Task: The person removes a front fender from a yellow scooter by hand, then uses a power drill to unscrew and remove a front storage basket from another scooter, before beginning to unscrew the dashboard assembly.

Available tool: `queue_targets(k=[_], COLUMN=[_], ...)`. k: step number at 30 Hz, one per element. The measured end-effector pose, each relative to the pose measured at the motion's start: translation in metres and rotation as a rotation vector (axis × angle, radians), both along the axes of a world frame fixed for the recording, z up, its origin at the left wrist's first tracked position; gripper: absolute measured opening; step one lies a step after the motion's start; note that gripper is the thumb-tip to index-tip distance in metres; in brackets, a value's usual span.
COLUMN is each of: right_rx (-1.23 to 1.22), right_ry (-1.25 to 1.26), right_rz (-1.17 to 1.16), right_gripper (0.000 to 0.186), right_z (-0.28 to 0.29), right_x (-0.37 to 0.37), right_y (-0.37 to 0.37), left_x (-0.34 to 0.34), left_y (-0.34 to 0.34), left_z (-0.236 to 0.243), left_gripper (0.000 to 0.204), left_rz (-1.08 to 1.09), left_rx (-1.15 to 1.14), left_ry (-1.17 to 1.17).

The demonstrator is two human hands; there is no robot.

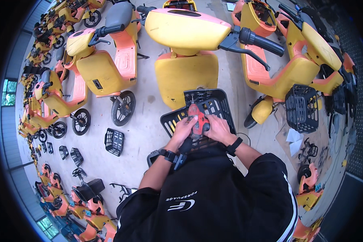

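A red and black power drill (196,119) is gripped between both my hands inside a black slatted basket (223,105). My left hand (183,130) wraps the drill's left side, thumb on top. On the other side, my right hand (218,128) closes round its black rear part. The drill's tip points away from me, to the basket wall nearest the scooter. That basket sits tilted against the front of a yellow scooter (186,74), just below its handlebar. Whether the tip touches a screw is too small to tell.
Yellow and orange scooters stand close by on the left (94,72) and right (298,76). A loose black basket (114,142) lies on the grey floor at left. Another basket (301,108) hangs at the right scooter's front. The middle scooter's brake lever (246,52) juts out to the right.
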State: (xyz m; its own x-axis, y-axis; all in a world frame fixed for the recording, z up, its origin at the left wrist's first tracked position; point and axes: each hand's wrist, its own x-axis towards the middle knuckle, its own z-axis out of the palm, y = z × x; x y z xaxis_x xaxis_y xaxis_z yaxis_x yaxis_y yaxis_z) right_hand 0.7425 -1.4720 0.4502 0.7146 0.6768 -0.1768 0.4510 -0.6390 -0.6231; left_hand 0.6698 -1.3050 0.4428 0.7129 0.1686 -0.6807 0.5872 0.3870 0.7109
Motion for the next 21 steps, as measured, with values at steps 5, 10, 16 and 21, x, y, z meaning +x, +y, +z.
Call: queue_targets(k=[5, 10, 16, 21], right_rx=[0.044, 0.091, 0.129, 0.145], right_ry=[0.005, 0.031, -0.012, 0.017], right_rz=[-0.014, 0.005, -0.002, -0.017], right_gripper=[0.058, 0.057, 0.059, 0.060], right_z=[-0.005, -0.007, -0.006, -0.006], right_x=[0.009, 0.011, 0.010, 0.006], right_y=[0.000, -0.002, -0.005, -0.007], left_x=[0.005, 0.006, 0.001, -0.003], left_y=[-0.003, -0.007, -0.010, -0.011], left_z=[0.000, 0.004, -0.008, -0.007], left_gripper=[0.039, 0.037, 0.037, 0.037], left_rz=[0.016, 0.030, 0.081, 0.055], left_rx=[0.028, 0.020, -0.021, 0.030], left_ry=[-0.088, -0.048, -0.078, -0.070])
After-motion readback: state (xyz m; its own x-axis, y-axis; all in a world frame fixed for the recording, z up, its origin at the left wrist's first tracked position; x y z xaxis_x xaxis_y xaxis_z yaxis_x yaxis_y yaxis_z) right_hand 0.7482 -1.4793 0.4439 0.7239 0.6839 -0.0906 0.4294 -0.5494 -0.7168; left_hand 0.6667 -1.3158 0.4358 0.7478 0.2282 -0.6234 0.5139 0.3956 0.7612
